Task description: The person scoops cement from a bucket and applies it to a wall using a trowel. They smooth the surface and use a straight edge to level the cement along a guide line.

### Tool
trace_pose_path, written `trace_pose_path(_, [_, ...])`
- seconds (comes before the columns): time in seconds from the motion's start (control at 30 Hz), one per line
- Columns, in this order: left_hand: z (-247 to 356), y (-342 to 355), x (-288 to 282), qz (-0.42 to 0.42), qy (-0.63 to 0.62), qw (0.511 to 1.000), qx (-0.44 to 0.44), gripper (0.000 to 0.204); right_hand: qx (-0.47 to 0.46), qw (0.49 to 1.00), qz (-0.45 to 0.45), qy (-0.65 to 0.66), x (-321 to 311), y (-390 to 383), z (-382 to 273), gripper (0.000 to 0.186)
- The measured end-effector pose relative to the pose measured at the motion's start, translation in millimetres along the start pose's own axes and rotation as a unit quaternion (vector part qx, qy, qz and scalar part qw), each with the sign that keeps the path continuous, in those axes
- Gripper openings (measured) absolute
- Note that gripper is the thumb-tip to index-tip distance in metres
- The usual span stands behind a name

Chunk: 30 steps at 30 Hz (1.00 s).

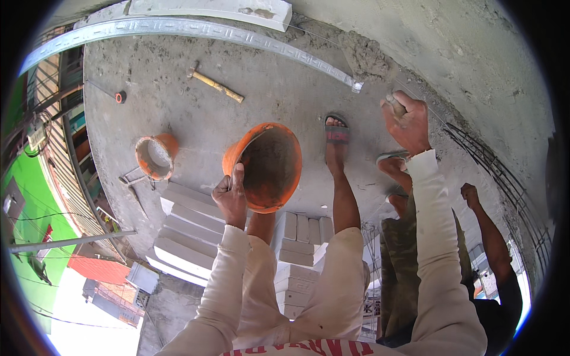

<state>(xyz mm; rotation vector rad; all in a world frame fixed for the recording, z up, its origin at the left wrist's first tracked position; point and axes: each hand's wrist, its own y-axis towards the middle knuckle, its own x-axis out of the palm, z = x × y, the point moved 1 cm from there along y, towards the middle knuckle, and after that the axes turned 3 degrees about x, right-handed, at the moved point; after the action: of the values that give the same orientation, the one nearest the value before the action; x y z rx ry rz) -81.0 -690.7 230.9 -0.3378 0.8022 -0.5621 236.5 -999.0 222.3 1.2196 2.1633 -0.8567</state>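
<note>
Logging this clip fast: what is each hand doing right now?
Left hand: closed on the rim of the orange bucket.
Right hand: closed around a tool handle; the tool's working end is hidden.

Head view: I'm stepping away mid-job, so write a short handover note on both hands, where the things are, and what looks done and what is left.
Left hand: grips the rim of the orange bucket, tilted with its mouth toward the camera; it looks nearly empty.
Right hand: closed on a tool handle near the mortar heap; the tool's working end is hidden.
On the concrete slab: second orange bucket, hammer, metal straightedge, stacked white blocks.
Another person's arm is at lower right.
Done: mortar heaped on the slab. Left: blocks remain stacked.
</note>
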Motion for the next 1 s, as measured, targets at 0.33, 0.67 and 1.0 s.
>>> trace_pose_path(0.33, [-6,-19,64,0.000,0.005,0.999,-0.048,0.070,-0.053,0.960,0.030,-0.274,56,112,105,0.030])
trace_pose_path(0.67, [72,-14,100,0.008,-0.004,1.000,-0.021,0.069,-0.180,0.947,-0.235,-0.127,2,-16,6,0.015])
trace_pose_path(1.0, [147,-33,87,-0.036,0.017,0.996,0.078,0.062,-0.183,0.915,-0.292,-0.209,30,-39,-80,0.007])
